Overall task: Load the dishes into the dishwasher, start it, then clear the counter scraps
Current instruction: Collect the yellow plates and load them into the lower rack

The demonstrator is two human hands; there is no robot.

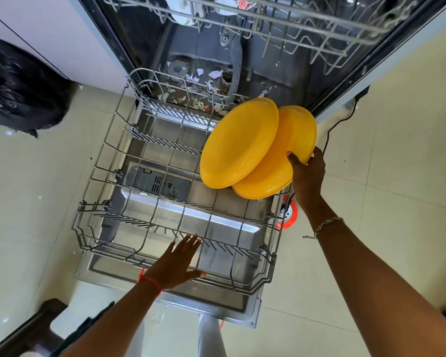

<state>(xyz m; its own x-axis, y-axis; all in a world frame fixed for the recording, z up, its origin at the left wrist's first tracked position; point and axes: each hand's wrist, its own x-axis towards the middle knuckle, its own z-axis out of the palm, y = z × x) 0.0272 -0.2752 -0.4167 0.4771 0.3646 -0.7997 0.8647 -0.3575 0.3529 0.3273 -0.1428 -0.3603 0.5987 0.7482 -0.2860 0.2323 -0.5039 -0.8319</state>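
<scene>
The right hand [307,173] pinches the near rim of the rear yellow plate [298,132], thumb on its face and fingers behind, at the right edge of the pulled-out lower rack [101,220]. A second yellow plate [238,143] overlaps it toward the rack's middle, both tilted on edge. Whether this one rests in the tines or leans on the held plate cannot be told. The left hand [177,261] is spread flat with fingers straight over the rack's front edge, gripping nothing. This looks like the loading step, barely begun, since the rest of the lower rack carries no dishes. The next move likely calls for lowering each plate upright into its own slot between tines, and the left hand could steady the rack. Above, the upper rack [307,29] holds white cups [183,14]. Torn paper scraps [204,73] litter the tub floor at the rack's back edge and may foul the wash. A black bin bag [18,94] sits on the floor at left. A black cable [331,130] runs to an orange socket reel [290,215] just beside the rack's right edge, near the plate hand's wrist.
</scene>
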